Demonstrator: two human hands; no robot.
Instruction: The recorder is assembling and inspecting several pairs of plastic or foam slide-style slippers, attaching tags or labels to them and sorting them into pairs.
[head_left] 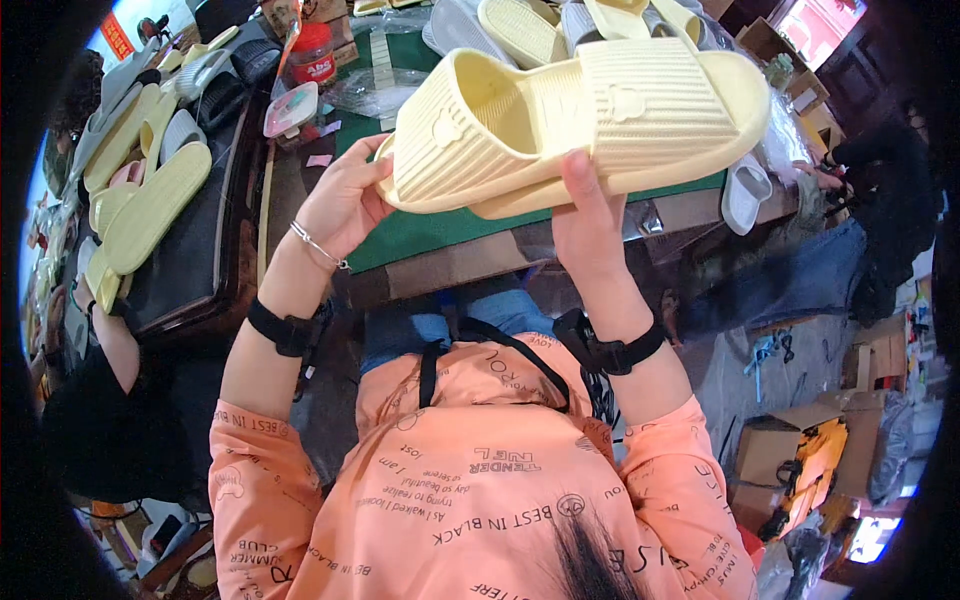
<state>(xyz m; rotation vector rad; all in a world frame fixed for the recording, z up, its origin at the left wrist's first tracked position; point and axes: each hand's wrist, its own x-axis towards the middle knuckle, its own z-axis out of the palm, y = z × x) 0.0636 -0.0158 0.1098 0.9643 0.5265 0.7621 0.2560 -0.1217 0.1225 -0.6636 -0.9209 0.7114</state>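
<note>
Raised over the green mat (430, 245) is a pair of pale yellow slide slippers (660, 120), ribbed across the straps with a small animal-head emblem on each. They lie against each other, strap ends pointing opposite ways. My left hand (350, 200) grips the left end, fingers mostly behind it. Under the middle of the pair, my right hand (592, 225) holds on with the thumb up against the near side; its other fingers are hidden behind the soles. Both hands are closed on the pair.
More yellow and grey slippers (525, 30) are heaped at the table's far side. A red-lidded jar (312, 55) and a clear-lidded box (291, 110) stand left. One grey slipper (746, 195) sits by the right edge. Slippers (160, 205) cover a black surface at left. Co-workers flank both sides.
</note>
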